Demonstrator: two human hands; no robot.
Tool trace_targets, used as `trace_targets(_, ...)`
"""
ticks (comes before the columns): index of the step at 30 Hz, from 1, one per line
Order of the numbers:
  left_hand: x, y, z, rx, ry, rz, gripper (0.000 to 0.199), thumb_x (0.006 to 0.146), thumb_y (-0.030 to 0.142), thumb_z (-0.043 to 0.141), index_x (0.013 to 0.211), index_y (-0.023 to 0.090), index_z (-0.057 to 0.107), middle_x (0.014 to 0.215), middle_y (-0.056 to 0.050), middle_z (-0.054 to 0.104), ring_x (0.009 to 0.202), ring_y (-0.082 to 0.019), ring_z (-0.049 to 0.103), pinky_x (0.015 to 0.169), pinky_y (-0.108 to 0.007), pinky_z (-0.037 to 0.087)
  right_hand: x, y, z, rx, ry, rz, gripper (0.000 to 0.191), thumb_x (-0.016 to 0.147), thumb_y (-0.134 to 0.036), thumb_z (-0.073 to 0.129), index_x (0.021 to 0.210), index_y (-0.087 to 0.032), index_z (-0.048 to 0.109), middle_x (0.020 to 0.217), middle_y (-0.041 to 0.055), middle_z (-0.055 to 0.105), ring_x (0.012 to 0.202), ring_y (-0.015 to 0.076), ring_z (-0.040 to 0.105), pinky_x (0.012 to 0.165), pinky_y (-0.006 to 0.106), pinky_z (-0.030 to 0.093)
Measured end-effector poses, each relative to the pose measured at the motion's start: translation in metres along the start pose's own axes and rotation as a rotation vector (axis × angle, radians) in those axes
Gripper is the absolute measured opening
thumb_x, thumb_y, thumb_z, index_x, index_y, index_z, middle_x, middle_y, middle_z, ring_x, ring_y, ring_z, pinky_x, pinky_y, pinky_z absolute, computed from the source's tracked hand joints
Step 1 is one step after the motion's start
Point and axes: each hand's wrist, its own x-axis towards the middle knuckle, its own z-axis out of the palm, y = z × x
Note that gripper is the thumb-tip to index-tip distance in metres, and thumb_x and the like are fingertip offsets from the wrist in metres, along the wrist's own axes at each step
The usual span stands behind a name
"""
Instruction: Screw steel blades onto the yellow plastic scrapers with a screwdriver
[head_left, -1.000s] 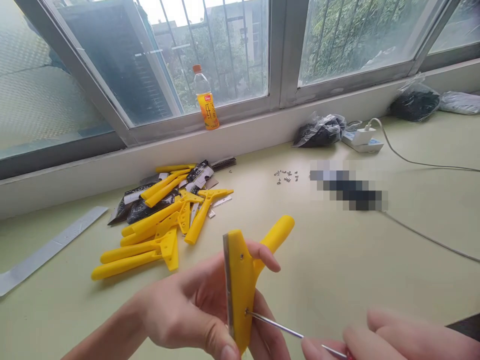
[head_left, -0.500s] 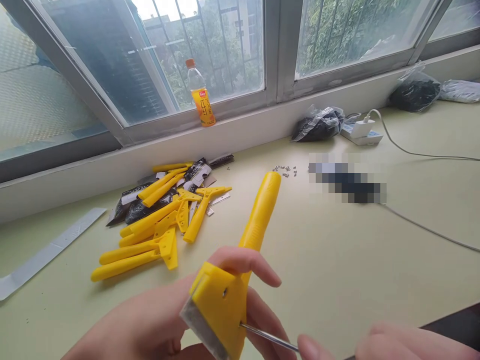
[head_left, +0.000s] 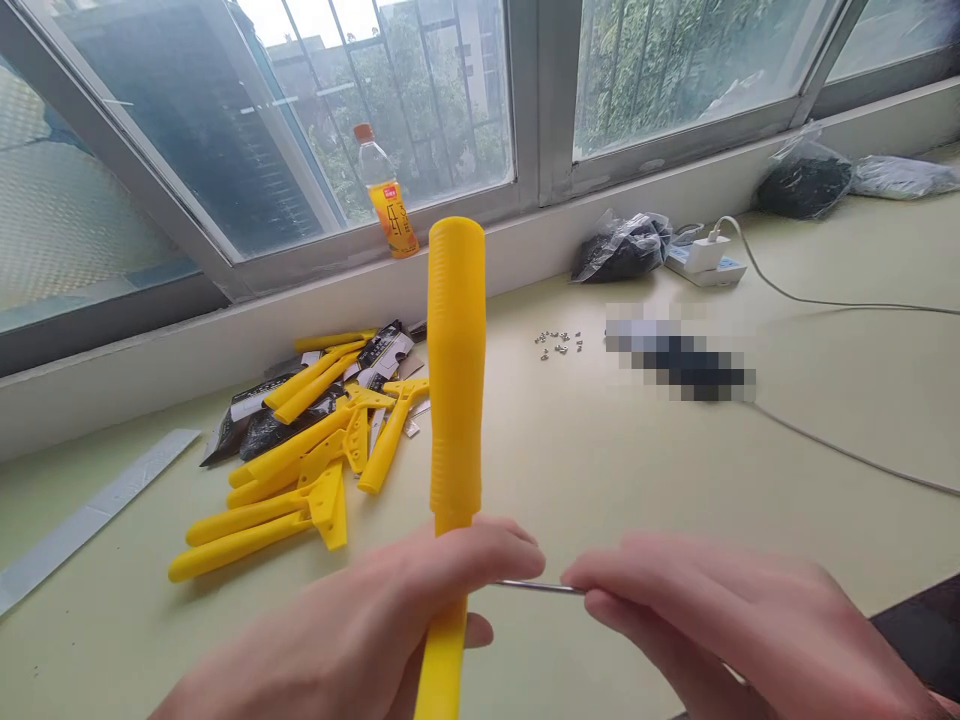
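A yellow scraper [head_left: 457, 370] stands upright in the lower middle, its ridged handle pointing up. My left hand [head_left: 375, 610] is wrapped round it just below the handle, and its head is turned edge-on, partly below the frame. At the right, my right hand [head_left: 727, 610] is closed on a thin metal screwdriver shaft [head_left: 540, 587]. The shaft runs left toward the scraper; its tip is hidden behind my left fingers, so contact cannot be seen. Small screws [head_left: 561, 345] lie scattered on the table beyond my hands.
Several yellow scrapers [head_left: 292, 445] lie piled at the left with black packets [head_left: 229, 430]. A pale strip [head_left: 97, 520] lies at far left. An orange-capped bottle [head_left: 394, 215] stands on the sill. Farther right are bagged black items [head_left: 622, 250], a charger [head_left: 706, 255] with cable, and a blurred object [head_left: 679, 360].
My left hand has turned the scraper from tilted, flat face showing, to upright and edge-on. My right hand has moved up and further into view with the screwdriver.
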Motion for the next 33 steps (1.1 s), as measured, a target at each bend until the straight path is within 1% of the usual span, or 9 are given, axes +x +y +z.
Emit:
trace_targets(6,0.002,0.007,-0.003,0.223,-0.005,0.026,0.055,0.094,0.019,0.059,0.145,0.037,0.051,0.154,-0.007,0.048,0.138,-0.034,0.049,0.106,-0.040,0.050,0.005,0.002,-0.004,0.143,-0.081,0.165,0.026,0.105,-0.034,0.046,0.101,-0.024,0.069,0.067,0.0005,0.065,0.053,0.0123,0.059,0.044,0.021,0.045)
trace_targets(8,0.008,0.014,-0.003,0.324,0.041,-0.002,0.054,0.095,0.015,0.055,0.146,0.035,0.051,0.146,-0.007,0.056,0.137,-0.033,0.050,0.110,-0.041,0.045,0.006,0.002,-0.004,0.219,-0.105,0.219,0.027,0.105,-0.037,0.047,0.101,-0.023,0.070,0.063,-0.0002,0.061,0.052,0.0120,0.055,0.044,0.021,0.043)
trace_targets(12,0.028,0.021,-0.003,0.493,0.076,0.059,0.048,0.096,0.021,0.056,0.143,0.033,0.054,0.116,-0.006,0.070,0.116,-0.029,0.063,0.096,-0.035,0.054,0.012,0.009,-0.004,0.435,-0.219,0.409,0.029,0.103,-0.043,0.051,0.099,-0.022,0.070,0.057,-0.0028,0.050,0.048,0.0101,0.044,0.042,0.021,0.037)
trace_targets(15,0.039,0.012,-0.003,0.642,0.060,0.180,0.036,0.098,0.023,0.054,0.133,0.028,0.061,0.103,-0.007,0.070,0.109,-0.027,0.064,0.093,-0.034,0.055,0.022,0.022,-0.002,0.645,-0.392,0.628,0.035,0.103,-0.049,0.049,0.094,-0.021,0.068,0.055,-0.0069,0.038,0.041,0.0062,0.032,0.037,0.020,0.026)
trace_targets(18,0.042,-0.007,-0.003,0.805,0.049,0.273,0.031,0.099,0.019,0.050,0.126,0.026,0.063,0.105,-0.009,0.068,0.113,-0.028,0.061,0.101,-0.041,0.050,0.030,0.040,0.003,0.880,-0.566,0.793,0.037,0.098,-0.055,0.055,0.093,-0.020,0.066,0.057,-0.0093,0.030,0.040,0.0042,0.028,0.036,0.018,0.022)
trace_targets(21,0.043,-0.023,-0.001,0.976,0.026,0.376,0.029,0.098,0.015,0.047,0.120,0.024,0.064,0.102,-0.011,0.066,0.106,-0.026,0.061,0.107,-0.047,0.045,0.032,0.056,0.010,1.056,-0.627,0.937,0.038,0.090,-0.056,0.067,0.089,-0.018,0.064,0.059,-0.0106,0.022,0.047,0.0049,0.016,0.038,0.016,0.019)
trace_targets(25,0.044,-0.037,0.004,1.088,0.008,0.486,0.034,0.092,0.007,0.046,0.112,0.026,0.065,0.087,-0.007,0.060,0.093,-0.024,0.060,0.103,-0.051,0.048,0.028,0.070,0.015,1.133,-0.740,1.108,0.038,0.084,-0.054,0.074,0.084,-0.018,0.059,0.058,-0.0107,0.022,0.052,0.0066,0.009,0.039,0.017,0.010)
trace_targets(29,0.043,-0.048,0.003,0.996,0.051,0.467,0.021,0.090,0.013,0.052,0.105,0.024,0.063,0.086,-0.007,0.058,0.096,-0.026,0.059,0.100,-0.048,0.050,0.028,0.070,0.015,1.142,-0.793,1.107,0.035,0.086,-0.050,0.072,0.082,-0.018,0.057,0.060,-0.0099,0.020,0.054,0.0076,0.007,0.044,0.020,0.005)
trace_targets(33,0.037,-0.059,-0.003,0.620,0.004,0.389,0.028,0.092,0.010,0.048,0.117,0.024,0.050,0.111,-0.011,0.061,0.098,-0.021,0.063,0.087,-0.035,0.056,0.035,0.056,0.014,0.947,-0.676,0.912,0.039,0.093,-0.055,0.063,0.085,-0.018,0.060,0.060,-0.0092,0.021,0.055,0.0086,0.013,0.047,0.022,0.012)
